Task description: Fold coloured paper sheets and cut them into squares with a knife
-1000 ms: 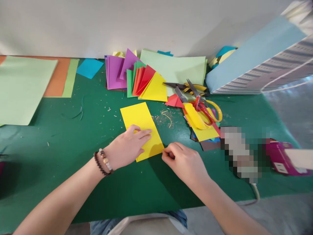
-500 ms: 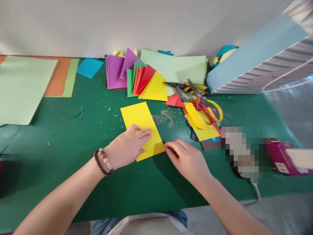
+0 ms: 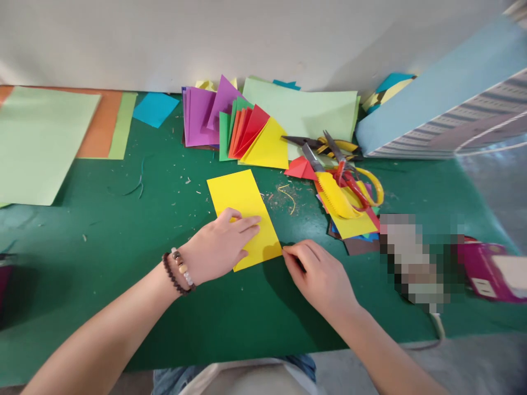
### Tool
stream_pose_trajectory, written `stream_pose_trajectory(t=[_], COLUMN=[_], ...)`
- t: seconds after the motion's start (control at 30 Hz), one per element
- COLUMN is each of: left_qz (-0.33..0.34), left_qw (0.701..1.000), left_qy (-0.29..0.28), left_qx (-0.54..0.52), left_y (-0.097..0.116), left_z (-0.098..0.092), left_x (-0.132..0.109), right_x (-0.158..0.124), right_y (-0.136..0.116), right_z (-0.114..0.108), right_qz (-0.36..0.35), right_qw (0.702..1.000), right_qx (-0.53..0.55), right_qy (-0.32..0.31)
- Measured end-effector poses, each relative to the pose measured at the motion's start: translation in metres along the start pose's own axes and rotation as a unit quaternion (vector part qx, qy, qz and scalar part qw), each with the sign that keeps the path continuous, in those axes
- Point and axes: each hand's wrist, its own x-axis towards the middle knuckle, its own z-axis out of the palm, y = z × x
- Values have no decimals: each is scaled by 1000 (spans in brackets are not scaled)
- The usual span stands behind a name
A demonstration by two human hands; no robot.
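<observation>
A yellow sheet of paper, longer than it is wide, lies at a slant on the green tabletop. Across its lower left part rests my left hand, fingers stretched out and apart, touching the paper from above. A beaded bracelet circles that wrist. At the sheet's lower right corner, the thumb and forefinger of my right hand are pinched together on the paper's edge. The exact fingertip contact is small and partly hidden.
Behind the sheet stand folded papers in purple, red and yellow. Scissors and black-and-yellow pliers lie on papers at right. Pale green sheets are at far left. A light blue box stands back right; a blurred-out object lies nearer.
The camera view has shifted slightly, so the scene sits a little further right. Both hands keep the same hold on the yellow paper.
</observation>
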Motion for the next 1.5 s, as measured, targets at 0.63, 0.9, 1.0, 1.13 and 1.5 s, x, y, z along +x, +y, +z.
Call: stream_pose_trajectory(t=[0.63, 0.9, 1.0, 1.13, 1.5], left_qz=[-24, -18, -13, -10, -10], left_qw=[998, 999, 999, 1000, 1000], left_qy=[-1, 5, 6, 3, -3], left_qx=[-50, -36, -30, -23, -19], left_y=[0, 0, 0, 1, 0], left_z=[-3, -1, -1, 0, 0], left_x=[3, 2, 1, 1, 2], right_x=[34, 22, 17, 12, 11], right_y=[2, 0, -8, -20, -47], right_z=[8, 14, 13, 13, 16], right_qz=[-13, -3, -22, -43, -66], right_qw=[994, 999, 999, 998, 996], right_qx=[-44, -5, 16, 37, 59], right_qy=[-97, -33, -29, -29, -27])
